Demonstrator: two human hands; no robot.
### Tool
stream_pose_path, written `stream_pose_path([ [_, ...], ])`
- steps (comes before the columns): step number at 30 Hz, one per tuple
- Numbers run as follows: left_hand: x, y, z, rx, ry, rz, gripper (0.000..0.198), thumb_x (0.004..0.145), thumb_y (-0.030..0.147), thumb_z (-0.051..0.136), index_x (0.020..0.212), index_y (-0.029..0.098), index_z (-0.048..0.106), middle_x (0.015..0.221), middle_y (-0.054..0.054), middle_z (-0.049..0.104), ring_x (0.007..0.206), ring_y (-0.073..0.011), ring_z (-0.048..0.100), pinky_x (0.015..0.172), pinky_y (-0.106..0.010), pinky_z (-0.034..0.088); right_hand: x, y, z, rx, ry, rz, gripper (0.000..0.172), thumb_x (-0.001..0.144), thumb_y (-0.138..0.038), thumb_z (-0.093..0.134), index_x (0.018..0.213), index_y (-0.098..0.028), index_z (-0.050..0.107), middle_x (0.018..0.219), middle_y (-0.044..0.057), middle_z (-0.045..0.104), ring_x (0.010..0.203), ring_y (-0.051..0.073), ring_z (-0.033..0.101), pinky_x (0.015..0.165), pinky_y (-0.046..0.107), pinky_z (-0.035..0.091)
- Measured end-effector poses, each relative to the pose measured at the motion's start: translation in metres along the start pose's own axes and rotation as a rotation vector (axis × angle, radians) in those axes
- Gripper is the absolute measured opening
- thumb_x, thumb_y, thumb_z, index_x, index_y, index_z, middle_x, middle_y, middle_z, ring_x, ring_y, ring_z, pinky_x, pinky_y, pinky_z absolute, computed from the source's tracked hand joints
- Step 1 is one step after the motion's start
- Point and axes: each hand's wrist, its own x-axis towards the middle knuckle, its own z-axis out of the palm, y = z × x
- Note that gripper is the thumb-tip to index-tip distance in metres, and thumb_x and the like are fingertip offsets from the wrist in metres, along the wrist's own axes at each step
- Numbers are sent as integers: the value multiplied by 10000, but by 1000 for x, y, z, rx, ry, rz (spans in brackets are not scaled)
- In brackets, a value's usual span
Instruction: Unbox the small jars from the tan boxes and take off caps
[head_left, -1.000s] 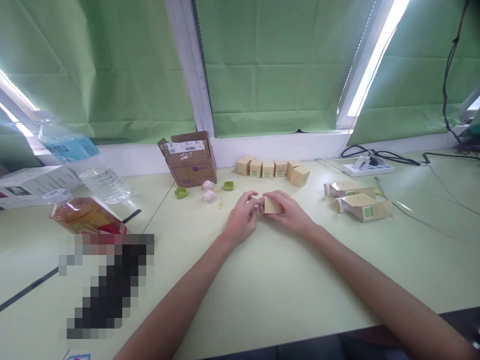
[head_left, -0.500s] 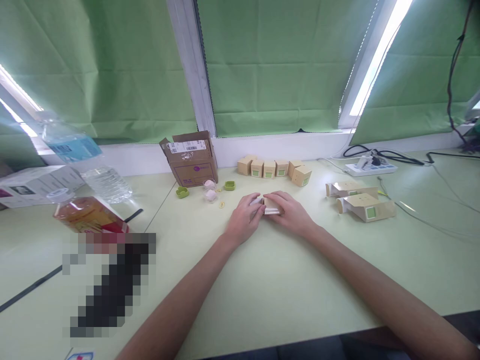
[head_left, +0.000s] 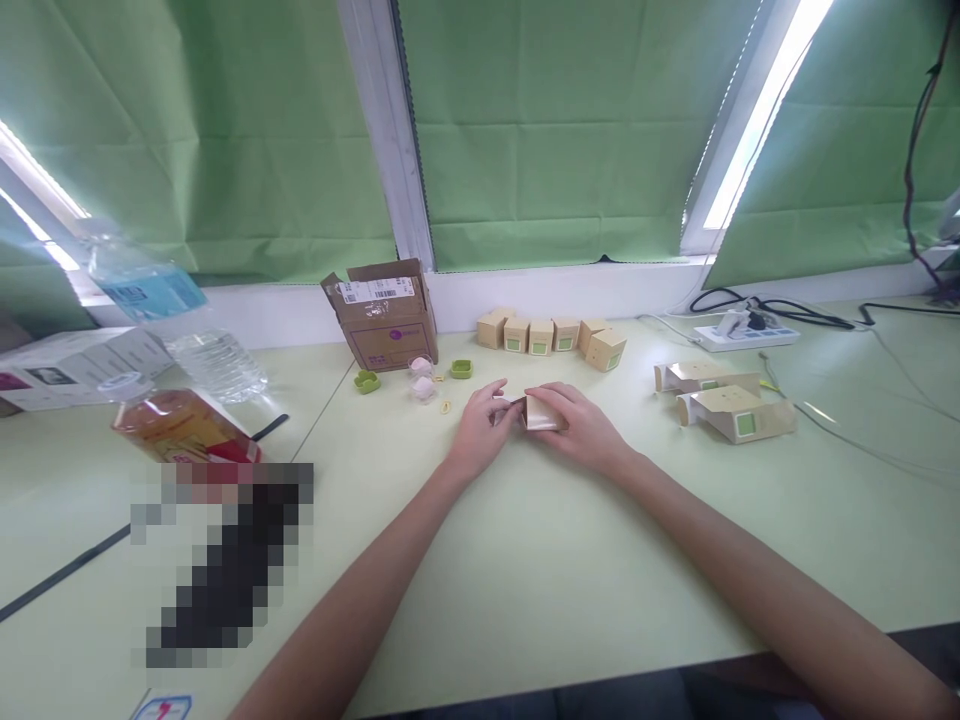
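Between my hands is a small cardboard box (head_left: 543, 414), its plain side towards me. My right hand (head_left: 576, 416) is wrapped round its right side and top, fingers closed on it. At its left end my left hand (head_left: 484, 422) pinches a flap, thumb and fingers together. Beyond my left hand lie two green pieces (head_left: 461, 369), two pale pink balls in clear wrap (head_left: 423, 388) and a tiny yellowish piece (head_left: 445, 407). Several closed small boxes (head_left: 540, 338) stand in a row behind. Two open-ended boxes (head_left: 739, 415) lie to the right.
An open brown carton (head_left: 390, 325) stands by the wall. On the left are a water bottle (head_left: 214, 355), a bottle of amber drink (head_left: 184, 428), a white box (head_left: 82, 370) and a blurred-out dark object (head_left: 232, 570). A power strip (head_left: 750, 335) with cables is at the back right.
My left hand has shifted slightly left at the box's end, where a flap now shows between its fingers and the box. The right hand keeps its hold. The view has shifted slightly.
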Motion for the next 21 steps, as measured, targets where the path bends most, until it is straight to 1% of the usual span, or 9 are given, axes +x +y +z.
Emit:
stream_pose_path([
  [3,1,1,-3,-74,15,-53,262,918,426,650,802,228,775,1445,-98,585,1225,-271,584,1035,-441,484,0,-1,-1,-27,-8,-16,468,934,-320,652,1386,-292,532,1275,101,643,1175,306,620,953,478,570],
  [6,1,3,-6,-159,-30,-89,248,896,395,662,753,211,749,1414,-101,602,1254,-276,577,1005,-407,497,0,0,-1,-68,-18,-39,469,940,-331,642,1393,-292,527,1279,105,643,1173,306,624,931,473,579],
  [9,1,2,-6,-172,-93,-111,158,854,315,681,754,206,738,1382,-96,622,1239,-280,593,1001,-402,498,-1,4,0,-110,-13,-57,462,950,-342,632,1396,-291,524,1273,108,648,1162,307,629,915,473,584],
  [11,1,-1,-4,-172,-95,-101,80,811,209,674,835,207,750,1383,-96,620,1236,-271,598,997,-390,506,-1,6,1,-138,-9,-66,458,954,-339,626,1398,-291,522,1273,110,651,1161,312,631,914,479,583],
  [14,2,-5,-1,-209,-38,-94,348,768,85,609,1065,204,745,1398,-105,610,1254,-248,593,997,-365,518,-1,6,2,-175,-5,-83,462,955,-319,621,1404,-283,516,1287,112,648,1176,315,628,929,479,579],
  [15,2,-6,0,-216,-25,-99,381,777,83,596,1109,203,739,1400,-107,610,1261,-245,592,1004,-365,518,-1,6,1,-185,-2,-88,465,955,-313,621,1406,-278,513,1291,113,647,1178,313,626,930,476,579],
  [16,3,-6,0,-216,-23,-103,365,799,101,590,1113,204,746,1400,-106,613,1273,-246,586,1016,-370,514,0,5,1,-193,-1,-92,467,955,-307,621,1407,-273,510,1294,114,646,1179,312,625,929,473,579],
  [19,3,-3,-2,-195,-69,-100,238,870,191,581,973,216,794,1388,-99,633,1338,-269,543,1078,-405,477,0,2,1,-220,-14,-118,469,952,-266,617,1407,-267,503,1294,115,646,1176,308,622,919,470,579],
  [21,3,0,-4,-193,-107,-104,226,885,231,583,924,219,805,1391,-100,635,1357,-289,529,1098,-430,459,1,1,0,-247,-27,-147,470,946,-225,607,1403,-265,503,1289,119,646,1177,311,618,916,473,575],
])
